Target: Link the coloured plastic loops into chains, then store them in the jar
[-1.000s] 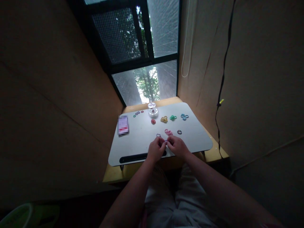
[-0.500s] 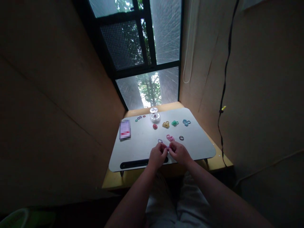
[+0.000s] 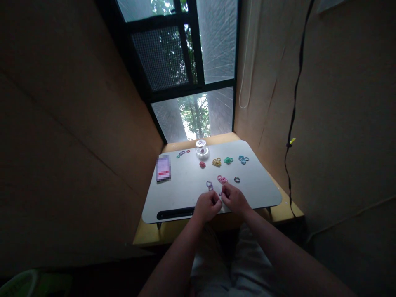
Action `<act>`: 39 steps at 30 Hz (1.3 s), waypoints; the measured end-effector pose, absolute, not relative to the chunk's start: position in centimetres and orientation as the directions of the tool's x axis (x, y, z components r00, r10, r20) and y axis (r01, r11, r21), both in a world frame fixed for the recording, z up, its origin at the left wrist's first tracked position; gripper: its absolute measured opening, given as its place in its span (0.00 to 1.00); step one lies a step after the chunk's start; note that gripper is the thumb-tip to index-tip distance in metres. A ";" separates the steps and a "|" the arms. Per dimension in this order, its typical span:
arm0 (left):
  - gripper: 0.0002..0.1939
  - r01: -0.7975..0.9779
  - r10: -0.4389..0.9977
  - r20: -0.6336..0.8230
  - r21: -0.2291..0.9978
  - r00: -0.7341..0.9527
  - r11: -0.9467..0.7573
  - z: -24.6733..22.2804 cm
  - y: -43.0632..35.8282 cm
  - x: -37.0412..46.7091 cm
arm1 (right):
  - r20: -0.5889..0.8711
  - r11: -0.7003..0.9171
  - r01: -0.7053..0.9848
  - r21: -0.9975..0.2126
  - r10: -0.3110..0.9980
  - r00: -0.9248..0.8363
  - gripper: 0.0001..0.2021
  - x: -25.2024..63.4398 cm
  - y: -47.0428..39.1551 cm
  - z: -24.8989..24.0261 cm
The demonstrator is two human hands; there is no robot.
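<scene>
My right hand (image 3: pixel 235 199) pinches a small purple hair tie (image 3: pixel 220 194) at its fingertips, above the white folding table (image 3: pixel 182 192). Beside it, my left hand (image 3: pixel 208 205) is closed with fingers curled; whatever it holds, if anything, is hidden. Just beyond the left fingers lie a few purple hair ties (image 3: pixel 209 185). A pile of pink hair ties (image 3: pixel 222 179) sits past the right fingertips, with a dark hair tie (image 3: pixel 236 180) to its right.
Farther back lie red (image 3: pixel 202 164), yellow (image 3: pixel 216 162), green (image 3: pixel 228 160) and blue hair ties (image 3: pixel 243 159). A clear round container (image 3: pixel 202 152) stands behind them. At left are several loose rings (image 3: pixel 182 153) and a blurred flat packet (image 3: pixel 163 168). A black slot (image 3: pixel 175 213) runs along the front edge.
My hands have come slightly apart, the left shifting toward me. More of the purple hair ties beyond it now show. The small purple tie stays at my right fingertips.
</scene>
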State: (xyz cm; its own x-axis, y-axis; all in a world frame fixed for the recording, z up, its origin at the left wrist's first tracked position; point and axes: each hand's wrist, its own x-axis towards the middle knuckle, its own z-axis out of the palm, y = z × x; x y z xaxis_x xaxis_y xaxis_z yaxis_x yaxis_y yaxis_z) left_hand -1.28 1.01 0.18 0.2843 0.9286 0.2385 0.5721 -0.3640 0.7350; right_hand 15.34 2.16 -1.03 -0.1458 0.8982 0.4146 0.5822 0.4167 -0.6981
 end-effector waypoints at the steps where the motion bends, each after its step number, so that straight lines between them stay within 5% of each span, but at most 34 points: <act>1: 0.08 0.580 0.923 0.236 0.723 0.304 -0.376 0.2 1.0 -1.3 | 0.415 0.418 0.581 -0.698 0.898 -0.148 0.04 15.4 2.2 -1.0; 6: 0.12 0.578 0.916 0.204 0.723 0.345 -0.379 0.1 1.0 -1.5 | 0.420 0.430 0.563 -0.706 0.894 -0.158 0.04 15.4 2.2 -1.1; 13: 0.08 0.456 0.965 0.234 0.851 0.117 -0.262 0.2 1.5 -0.8 | 0.415 0.427 0.547 -0.720 0.897 -0.153 0.03 15.4 2.1 -0.9; 29: 0.07 0.467 0.950 0.233 0.830 0.210 -0.307 0.9 1.0 -1.0 | 0.377 0.407 0.561 -0.721 0.909 -0.176 0.05 15.2 2.1 -0.8; 39: 0.09 0.306 0.958 0.209 0.915 0.196 -0.262 0.4 1.3 -1.3 | 0.345 0.381 0.550 -0.744 0.923 -0.172 0.11 15.1 2.1 -0.8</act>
